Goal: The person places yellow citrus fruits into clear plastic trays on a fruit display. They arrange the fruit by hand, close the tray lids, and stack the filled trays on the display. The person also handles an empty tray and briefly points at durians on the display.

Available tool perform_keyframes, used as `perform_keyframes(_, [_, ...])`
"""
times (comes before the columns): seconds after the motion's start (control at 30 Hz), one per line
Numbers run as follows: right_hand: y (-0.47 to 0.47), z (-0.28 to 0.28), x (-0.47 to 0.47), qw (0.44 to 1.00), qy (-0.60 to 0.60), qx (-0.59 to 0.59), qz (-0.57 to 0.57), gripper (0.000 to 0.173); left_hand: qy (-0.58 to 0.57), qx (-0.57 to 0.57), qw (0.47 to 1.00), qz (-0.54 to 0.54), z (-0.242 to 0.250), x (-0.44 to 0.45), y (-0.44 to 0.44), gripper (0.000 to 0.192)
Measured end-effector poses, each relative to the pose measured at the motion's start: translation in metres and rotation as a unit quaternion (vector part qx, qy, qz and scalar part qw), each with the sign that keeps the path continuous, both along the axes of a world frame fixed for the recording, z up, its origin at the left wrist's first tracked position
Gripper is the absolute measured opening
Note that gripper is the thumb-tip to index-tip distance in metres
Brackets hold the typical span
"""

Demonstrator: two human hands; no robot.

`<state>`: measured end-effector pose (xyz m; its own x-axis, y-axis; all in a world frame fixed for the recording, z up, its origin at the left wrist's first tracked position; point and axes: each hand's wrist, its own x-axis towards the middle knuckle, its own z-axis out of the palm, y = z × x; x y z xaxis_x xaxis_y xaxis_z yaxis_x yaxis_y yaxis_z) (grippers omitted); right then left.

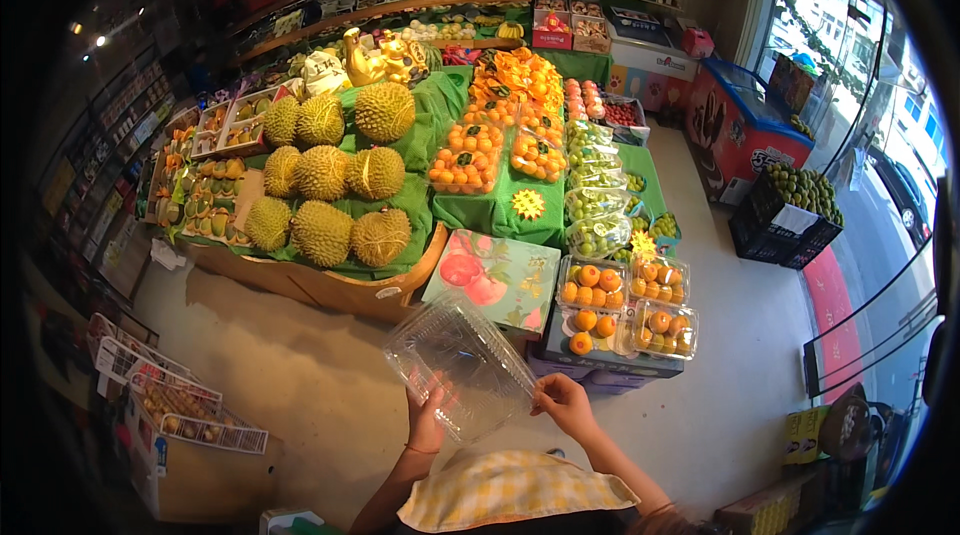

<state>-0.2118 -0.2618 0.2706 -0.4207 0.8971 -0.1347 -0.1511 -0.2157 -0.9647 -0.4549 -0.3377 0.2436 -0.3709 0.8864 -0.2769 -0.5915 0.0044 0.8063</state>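
Note:
A clear plastic clamshell container is held up in front of me, tilted, with no fruit visible in it. My left hand grips its lower left side, the fingers partly seen through the plastic. At the lower right edge, the fingertips of my right hand pinch the rim. Just beyond the container lies a green gift box with a peach picture. To its right, filled clamshells of orange fruit stand on a dark box, beside several loose orange fruits.
Durians fill a green-draped stand with a curved wooden edge. Packed oranges and bagged green grapes lie farther back. Stacked black crates of green fruit and a blue-rimmed freezer stand right; a carton with wire baskets is lower left.

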Motion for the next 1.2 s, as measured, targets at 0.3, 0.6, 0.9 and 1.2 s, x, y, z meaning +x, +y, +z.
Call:
perform_keyframes(0.3, [-0.018, -0.011, 0.01, 0.998, -0.003, -0.037, 0.046, 0.013, -0.022, 0.103, 0.985, -0.137, 0.009, -0.033, -0.001, 0.096])
perform_keyframes(0.6, [0.037, 0.052, 0.043, 0.981, -0.057, 0.186, -0.025, 0.045, 0.513, 0.225, 0.82, -0.118, 0.055, -0.011, 0.014, 0.101])
perform_keyframes(0.9, [0.028, 0.063, 0.022, 0.981, -0.107, 0.164, 0.011, 0.036, 0.466, 0.222, 0.847, -0.129, 0.049, -0.026, -0.019, 0.098])
perform_keyframes(1.2, [0.033, 0.084, -0.054, 0.95, -0.161, 0.229, 0.139, 0.014, 0.399, 0.167, 0.892, -0.134, 0.052, -0.084, -0.053, 0.097])
